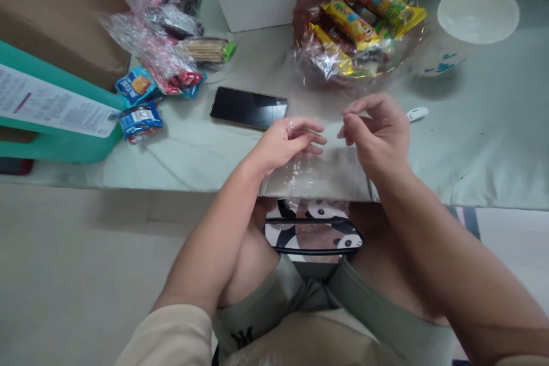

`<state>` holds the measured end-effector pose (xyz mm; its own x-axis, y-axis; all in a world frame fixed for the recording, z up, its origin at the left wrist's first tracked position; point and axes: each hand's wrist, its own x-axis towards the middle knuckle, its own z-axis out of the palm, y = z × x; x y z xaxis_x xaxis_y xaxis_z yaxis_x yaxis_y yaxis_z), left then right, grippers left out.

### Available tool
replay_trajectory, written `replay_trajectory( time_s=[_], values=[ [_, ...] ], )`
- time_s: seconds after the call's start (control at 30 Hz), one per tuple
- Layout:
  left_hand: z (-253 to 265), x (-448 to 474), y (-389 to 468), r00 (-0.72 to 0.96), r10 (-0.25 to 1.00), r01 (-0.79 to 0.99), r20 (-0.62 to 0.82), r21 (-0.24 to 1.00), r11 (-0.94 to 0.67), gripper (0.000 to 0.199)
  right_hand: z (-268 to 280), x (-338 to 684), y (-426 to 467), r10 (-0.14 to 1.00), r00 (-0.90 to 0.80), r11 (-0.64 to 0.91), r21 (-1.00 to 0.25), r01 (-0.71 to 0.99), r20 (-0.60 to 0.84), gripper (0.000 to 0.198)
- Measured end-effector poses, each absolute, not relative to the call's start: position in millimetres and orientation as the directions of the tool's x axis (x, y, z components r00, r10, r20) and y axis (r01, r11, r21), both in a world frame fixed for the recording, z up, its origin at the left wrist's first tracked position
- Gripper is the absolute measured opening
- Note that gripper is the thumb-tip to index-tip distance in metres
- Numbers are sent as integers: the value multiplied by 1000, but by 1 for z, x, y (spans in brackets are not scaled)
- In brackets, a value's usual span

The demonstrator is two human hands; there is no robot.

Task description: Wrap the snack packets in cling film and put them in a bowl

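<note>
My left hand (294, 140) is held over the table's front edge, its fingers stretched and a little apart, with nothing plainly gripped. A clear plastic bag or sheet (315, 174) lies beneath it and droops over the edge. To the right, my right hand (380, 131) has its thumb and forefinger pinched together; whatever may be between the tips is too faint to make out. A black phone (249, 107) lies just behind my left hand. Beside my right hand is a small white object (417, 114), partly hidden by that hand.
A pink scalloped bowl (302, 8) holds yellow-wrapped snacks (351, 23). At its right stands a large white cup (478, 14). Several snack packets (137, 86) and clear wrappers lie at the left, near a green-handled carton (55, 108) and a brown box (55, 11).
</note>
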<state>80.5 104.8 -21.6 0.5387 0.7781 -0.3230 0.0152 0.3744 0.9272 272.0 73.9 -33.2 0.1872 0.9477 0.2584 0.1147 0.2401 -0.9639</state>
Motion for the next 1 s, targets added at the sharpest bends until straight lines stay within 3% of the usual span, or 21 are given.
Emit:
replay_trajectory(
  time_s=[0.1, 0.17, 0.3, 0.4, 0.53, 0.67, 0.8, 0.93, 1.0],
  values=[
    [-20, 85, 105, 454, 837, 48, -305, 947, 318, 22, -38, 277, 71, 951, 138, 266, -959, 96, 277, 31],
    [-20, 83, 107, 446, 856, 30, -262, 960, 278, 22, -41, 280, 70, 979, 72, 184, -981, 64, 188, 35],
    [-23, 75, 110, 482, 846, 30, -228, 969, 244, 17, -44, 282, 70, 994, 104, 12, -997, 76, 20, 16],
    [-25, 70, 113, 497, 842, 24, -208, 974, 226, 14, -43, 286, 72, 981, 183, 67, -998, 22, 70, 19],
    [-25, 66, 115, 477, 868, -23, -141, 985, 173, 19, -38, 294, 73, 979, 160, 128, -992, -2, 126, 23],
    [-24, 64, 117, 460, 886, -65, -60, 993, 101, 15, -35, 295, 72, 990, 138, 30, -1000, -3, 29, 33],
    [-24, 62, 120, 440, 897, 24, -50, 999, 44, 6, -39, 293, 73, 987, 159, -23, -998, -53, -31, 30],
    [-25, 58, 120, 437, 896, 122, -85, 992, 35, 10, -46, 299, 79, 977, 211, -23, -996, -91, -42, 20],
    [-26, 57, 121, 426, 901, 150, -80, 989, 17, 12, -50, 302, 80, 976, 213, -16, -994, -106, -39, 25]
  ],
)
